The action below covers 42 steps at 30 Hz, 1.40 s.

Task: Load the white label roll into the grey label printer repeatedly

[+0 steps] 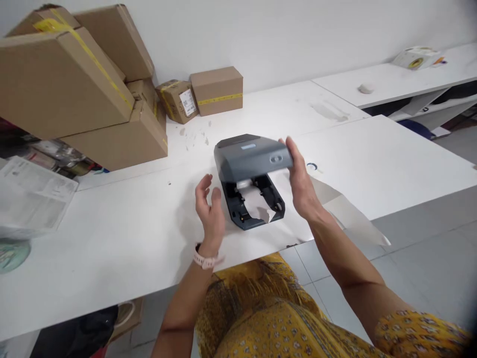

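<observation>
A dark grey label printer [236, 211] sits on the white table with its lid [253, 156] raised. Inside the printer's open body lies white paper [257, 201] with a torn front end. My right hand [300, 181] grips the lid at its right front corner. To the left of the printer, my left hand [210, 211] is raised with the fingers apart and holds nothing. A pink watch is on the left wrist. Beside my right forearm, a strip of pale paper [346, 211] hangs over the table's front edge.
Brown cardboard boxes [93, 94] are stacked at the back left of the table [122, 238], with two smaller boxes against the wall. A plastic-wrapped pack [33, 194] lies at the far left. A white roll [366, 88] rests on the shelf at the back right.
</observation>
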Tool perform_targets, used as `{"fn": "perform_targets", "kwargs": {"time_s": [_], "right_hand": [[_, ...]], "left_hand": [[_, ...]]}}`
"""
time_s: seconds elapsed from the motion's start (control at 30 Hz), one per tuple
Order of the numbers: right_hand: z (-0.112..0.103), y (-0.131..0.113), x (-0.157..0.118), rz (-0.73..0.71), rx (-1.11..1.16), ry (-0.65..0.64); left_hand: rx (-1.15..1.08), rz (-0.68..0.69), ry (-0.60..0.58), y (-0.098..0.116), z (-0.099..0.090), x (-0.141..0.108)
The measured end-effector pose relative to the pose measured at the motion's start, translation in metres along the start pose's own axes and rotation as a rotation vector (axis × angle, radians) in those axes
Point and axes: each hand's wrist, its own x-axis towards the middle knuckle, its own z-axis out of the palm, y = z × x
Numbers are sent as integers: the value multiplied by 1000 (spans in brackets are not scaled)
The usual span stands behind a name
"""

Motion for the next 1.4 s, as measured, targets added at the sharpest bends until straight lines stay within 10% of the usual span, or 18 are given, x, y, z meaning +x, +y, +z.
{"fn": "perform_targets", "kwargs": {"time_s": [0.33, 0.57, 0.77, 0.87, 1.2, 1.4], "right_hand": [[21, 14, 154, -68, -58, 124], [11, 20, 111, 58, -57, 240], [21, 15, 90, -278, -510, -777], [39, 15, 103, -309, -769, -1043], [63, 20, 113, -221, -770, -1181], [9, 13, 126, -181, -319, -1181]], "left_hand": [[-11, -292, -352, -25, 11, 36], [1, -280, -378, -23, 8, 37], [76, -286, -358, -23, 11, 39], [150, -297, -354, -18, 11, 40], [264, -241, -455, -6, 4, 44], [208, -182, -535, -16, -3, 46]]}}
